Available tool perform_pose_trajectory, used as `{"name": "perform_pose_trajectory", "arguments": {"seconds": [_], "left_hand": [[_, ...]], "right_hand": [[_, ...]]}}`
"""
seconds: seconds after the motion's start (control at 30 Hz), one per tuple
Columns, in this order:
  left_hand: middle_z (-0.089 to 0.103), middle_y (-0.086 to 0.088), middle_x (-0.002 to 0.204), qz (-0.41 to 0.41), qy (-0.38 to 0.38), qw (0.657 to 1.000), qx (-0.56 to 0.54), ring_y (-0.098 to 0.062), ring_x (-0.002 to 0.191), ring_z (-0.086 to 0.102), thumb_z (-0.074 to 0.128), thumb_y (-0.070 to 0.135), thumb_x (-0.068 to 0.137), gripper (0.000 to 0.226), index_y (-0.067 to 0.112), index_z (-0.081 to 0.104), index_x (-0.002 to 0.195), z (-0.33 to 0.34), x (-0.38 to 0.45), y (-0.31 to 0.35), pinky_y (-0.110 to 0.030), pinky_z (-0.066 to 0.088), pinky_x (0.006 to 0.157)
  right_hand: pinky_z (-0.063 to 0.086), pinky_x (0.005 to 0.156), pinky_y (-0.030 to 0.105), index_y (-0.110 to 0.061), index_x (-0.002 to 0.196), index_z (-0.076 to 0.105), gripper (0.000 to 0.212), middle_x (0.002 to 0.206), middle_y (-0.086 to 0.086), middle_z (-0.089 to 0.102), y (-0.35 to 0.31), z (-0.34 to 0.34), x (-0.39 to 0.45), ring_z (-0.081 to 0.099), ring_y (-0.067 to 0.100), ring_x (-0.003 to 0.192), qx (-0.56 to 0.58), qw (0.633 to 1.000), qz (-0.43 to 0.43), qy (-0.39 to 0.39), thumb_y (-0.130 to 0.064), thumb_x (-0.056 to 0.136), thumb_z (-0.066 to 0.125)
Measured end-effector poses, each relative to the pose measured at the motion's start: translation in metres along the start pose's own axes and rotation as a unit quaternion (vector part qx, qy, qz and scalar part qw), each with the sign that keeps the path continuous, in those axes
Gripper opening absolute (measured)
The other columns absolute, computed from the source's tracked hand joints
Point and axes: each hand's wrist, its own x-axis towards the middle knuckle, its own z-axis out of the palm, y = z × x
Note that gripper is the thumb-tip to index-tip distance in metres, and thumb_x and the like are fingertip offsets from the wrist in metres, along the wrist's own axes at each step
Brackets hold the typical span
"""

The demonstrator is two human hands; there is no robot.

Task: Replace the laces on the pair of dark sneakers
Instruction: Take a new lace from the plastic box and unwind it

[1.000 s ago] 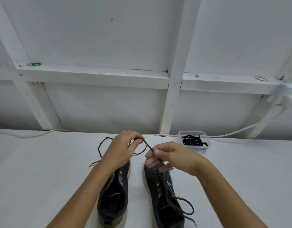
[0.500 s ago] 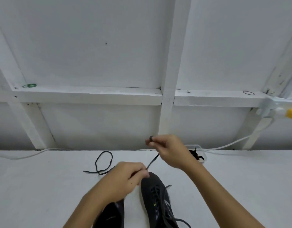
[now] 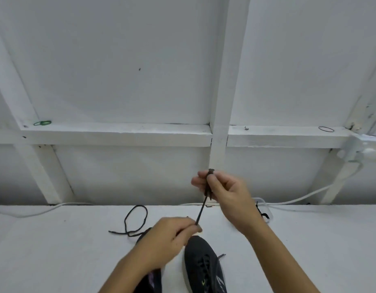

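Observation:
A dark lace [image 3: 201, 211] runs taut between my two hands. My right hand [image 3: 225, 192] is raised in front of the wall and pinches the folded upper end of the lace. My left hand [image 3: 172, 235] sits lower, over the toes of the sneakers, and pinches the lace's lower part. The rest of the lace lies in a loop [image 3: 136, 220] on the white table. The right dark sneaker [image 3: 202, 263] is laced and points away from me. The left dark sneaker [image 3: 151, 280] is mostly hidden under my left forearm.
A clear plastic tub with black laces [image 3: 264, 210] stands at the table's back edge, partly behind my right wrist. A white cable [image 3: 309, 196] runs along the wall base. Green rubber bands [image 3: 42, 123] and a black one [image 3: 326, 129] lie on the wall ledge.
My right hand has lifted up and away with the lace end, pulling the lace taut. My left hand slid down toward the sneaker toes. The view tilted upward, so less of the sneakers shows.

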Motion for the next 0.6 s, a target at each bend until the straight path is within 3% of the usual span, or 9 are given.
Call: {"name": "perform_pose_trajectory", "arguments": {"seconds": [0.07,0.13,0.2,0.27,0.37,0.43,0.53,0.6], "left_hand": [[0.06,0.021,0.074,0.027,-0.037,0.998,0.05,-0.002,0.07,0.055,0.044,0.05,0.099,0.028,0.031,0.064,0.095,-0.002,-0.005,0.01,-0.014,0.04,0.063],[0.06,0.023,0.073,0.035,-0.011,0.998,0.059,-0.002,0.068,0.056,0.046,0.046,0.098,0.023,0.035,0.064,0.09,-0.023,-0.001,0.017,-0.013,0.038,0.061],[0.063,0.018,0.072,0.04,0.025,0.997,0.066,-0.006,0.067,0.058,0.05,0.046,0.094,0.02,0.037,0.066,0.086,-0.048,0.009,0.02,-0.017,0.041,0.06],[0.067,0.011,0.074,0.032,0.041,0.998,0.027,-0.011,0.068,0.059,0.054,0.052,0.089,0.019,0.04,0.068,0.082,-0.066,0.019,0.02,-0.025,0.047,0.065],[0.07,0.008,0.078,0.025,0.061,0.996,-0.056,-0.011,0.074,0.064,0.059,0.055,0.086,0.018,0.042,0.07,0.081,-0.063,0.028,0.018,-0.024,0.051,0.071],[0.07,0.011,0.076,0.011,0.079,0.991,-0.109,-0.005,0.072,0.063,0.062,0.041,0.094,0.016,0.044,0.071,0.081,-0.045,0.028,0.014,-0.021,0.05,0.07],[0.06,0.017,0.065,0.001,0.065,0.997,-0.051,-0.001,0.061,0.052,0.054,0.034,0.102,0.023,0.044,0.07,0.09,-0.014,0.015,0.004,-0.02,0.042,0.061],[0.06,0.018,0.07,0.021,-0.002,1.0,0.009,-0.002,0.065,0.054,0.049,0.042,0.102,0.021,0.034,0.068,0.097,-0.002,0.003,0.004,-0.021,0.045,0.064]], "right_hand": [[0.055,0.097,0.029,-0.018,0.104,0.073,0.021,0.101,-0.006,0.078,0.004,-0.01,0.003,0.071,0.003,0.103,-0.268,0.963,-0.006,-0.039,-0.015,0.106,0.052],[0.053,0.09,0.026,-0.019,0.101,0.075,0.027,0.094,-0.012,0.077,0.012,-0.011,-0.005,0.068,-0.005,0.091,-0.36,0.923,0.047,-0.124,-0.024,0.107,0.049],[0.052,0.084,0.024,-0.018,0.095,0.074,0.036,0.09,-0.003,0.078,0.018,-0.003,-0.02,0.067,-0.001,0.082,-0.265,0.943,0.096,-0.174,-0.032,0.108,0.044],[0.056,0.088,0.03,-0.014,0.097,0.073,0.049,0.094,0.012,0.078,0.017,0.01,-0.032,0.071,0.014,0.089,-0.091,0.967,0.148,-0.186,-0.046,0.106,0.037],[0.057,0.084,0.032,-0.009,0.099,0.074,0.081,0.094,0.018,0.076,0.005,0.021,-0.032,0.073,0.03,0.094,0.122,0.951,0.188,-0.212,-0.072,0.093,0.023],[0.058,0.079,0.033,-0.006,0.098,0.079,0.097,0.096,0.021,0.076,-0.001,0.02,-0.024,0.075,0.032,0.092,0.242,0.934,0.171,-0.197,-0.084,0.078,0.025],[0.059,0.085,0.035,0.0,0.109,0.077,0.109,0.112,0.028,0.072,-0.004,0.008,-0.01,0.07,0.038,0.11,0.301,0.938,0.109,-0.133,-0.09,0.072,0.029],[0.056,0.094,0.037,-0.002,0.113,0.075,0.114,0.117,0.025,0.072,-0.001,0.0,-0.001,0.068,0.036,0.117,0.226,0.965,0.088,-0.101,-0.093,0.07,0.021]]}}
